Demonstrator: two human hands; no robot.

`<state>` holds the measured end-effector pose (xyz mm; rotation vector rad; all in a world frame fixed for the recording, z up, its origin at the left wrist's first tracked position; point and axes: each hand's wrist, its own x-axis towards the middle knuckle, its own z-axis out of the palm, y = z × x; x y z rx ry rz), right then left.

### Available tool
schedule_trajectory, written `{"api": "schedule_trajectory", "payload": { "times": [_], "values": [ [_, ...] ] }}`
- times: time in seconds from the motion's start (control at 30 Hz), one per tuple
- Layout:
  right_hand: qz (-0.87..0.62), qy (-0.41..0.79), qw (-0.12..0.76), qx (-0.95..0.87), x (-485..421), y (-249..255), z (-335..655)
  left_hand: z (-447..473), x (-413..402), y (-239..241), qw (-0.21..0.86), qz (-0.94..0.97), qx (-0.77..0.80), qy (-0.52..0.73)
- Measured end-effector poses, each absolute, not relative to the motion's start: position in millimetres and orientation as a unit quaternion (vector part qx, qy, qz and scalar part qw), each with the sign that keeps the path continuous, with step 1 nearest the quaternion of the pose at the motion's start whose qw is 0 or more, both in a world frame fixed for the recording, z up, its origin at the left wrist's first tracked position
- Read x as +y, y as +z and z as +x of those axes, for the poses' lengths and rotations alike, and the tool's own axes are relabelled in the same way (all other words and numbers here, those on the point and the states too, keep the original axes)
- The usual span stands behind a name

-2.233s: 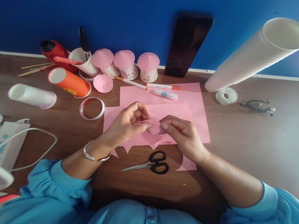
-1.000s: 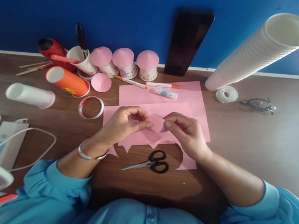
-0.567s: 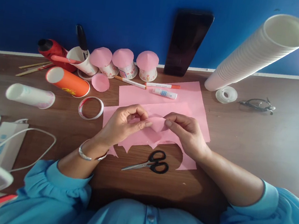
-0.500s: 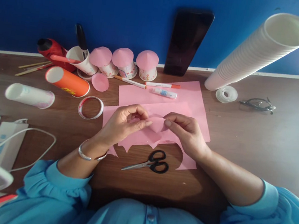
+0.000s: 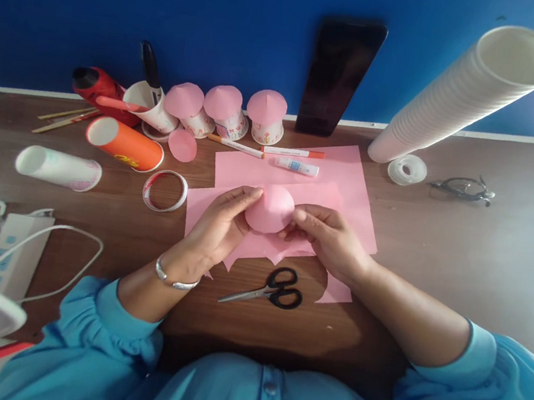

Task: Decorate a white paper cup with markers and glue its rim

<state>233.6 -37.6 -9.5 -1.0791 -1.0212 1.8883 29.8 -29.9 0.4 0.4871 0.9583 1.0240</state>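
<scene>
Between my hands is a small round piece of pink paper (image 5: 270, 209), its face turned up toward me. My left hand (image 5: 221, 223) grips its left edge, thumb on top. The fingers of my right hand (image 5: 328, 237) pinch the right edge; some fingertips are hidden behind the paper. Beneath lie pink paper sheets (image 5: 363, 205), the nearer one cut in curves along its front edge. Scissors (image 5: 268, 289) with black handles rest on the table just in front of the sheets. A glue stick (image 5: 296, 166) lies on the far sheet.
Beyond stand several small cups, including one with a pink cone top (image 5: 267, 109). An orange can (image 5: 125, 144), a tape roll (image 5: 165, 191) and a power strip (image 5: 13, 260) are on the left. A tall paper cup stack (image 5: 465, 94), a phone (image 5: 341, 76) and glasses (image 5: 463, 187) sit at the back and right.
The pink paper piece has turned from a folded edge-on view to its round face. My left hand has rotated and now holds its left side. My right hand has barely moved.
</scene>
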Motion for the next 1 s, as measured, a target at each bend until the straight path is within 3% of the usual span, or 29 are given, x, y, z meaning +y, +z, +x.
{"api": "schedule_trajectory", "payload": {
  "times": [0.23,0.53,1.0],
  "values": [
    [-0.393,0.787,0.401,-0.254,-34,-8,232,29,-33,7,0.780,0.198,0.402,0.436],
    [-0.366,0.794,0.420,-0.245,-35,-10,232,26,-34,1,0.757,0.240,0.418,0.441],
    [-0.403,0.784,0.374,-0.289,-40,-5,229,31,-38,7,0.759,0.289,0.449,0.373]
  ]
}}
